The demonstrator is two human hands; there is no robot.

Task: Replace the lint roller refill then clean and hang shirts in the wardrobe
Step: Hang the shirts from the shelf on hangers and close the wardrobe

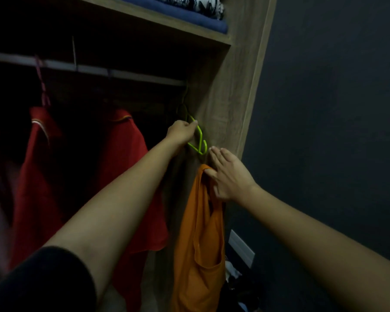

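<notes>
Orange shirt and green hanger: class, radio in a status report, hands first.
Left hand shut on green hanger, hooked on rail. Right hand pinching orange shirt by thumb, fingers spread. Shirt not yet on hanger. Red shirt hangs alongside, not blocking.

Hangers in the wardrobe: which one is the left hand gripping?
The bright green hanger at the rail's right end, against the wardrobe side panel. The left hand grips it; the pink hanger carries the red shirt.
</notes>
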